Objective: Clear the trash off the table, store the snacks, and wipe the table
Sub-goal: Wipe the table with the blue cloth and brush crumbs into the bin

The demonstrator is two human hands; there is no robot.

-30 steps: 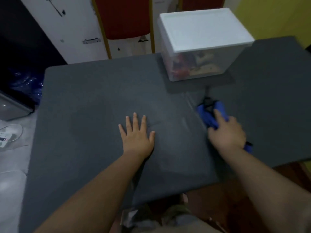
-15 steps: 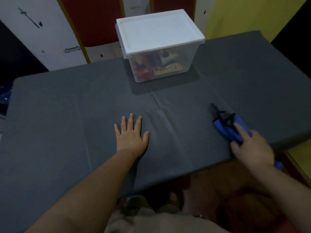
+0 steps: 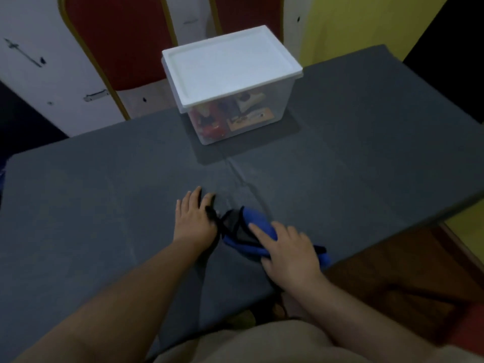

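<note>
Grey table (image 3: pixel 353 153), near edge: right hand (image 3: pixel 286 251) presses flat on blue cloth (image 3: pixel 258 226); left hand (image 3: pixel 195 218) flat, bracing. Keep pressure even, overlap strokes.

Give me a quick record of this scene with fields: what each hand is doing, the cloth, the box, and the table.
left hand: flat on the table, fingers straight, beside the cloth
right hand: pressing down on the cloth, fingers extended
blue cloth: bunched, with black trim, near the front edge
storage box: clear, white lid on, snack packets inside, at the far side
table: covered in dark grey
</note>
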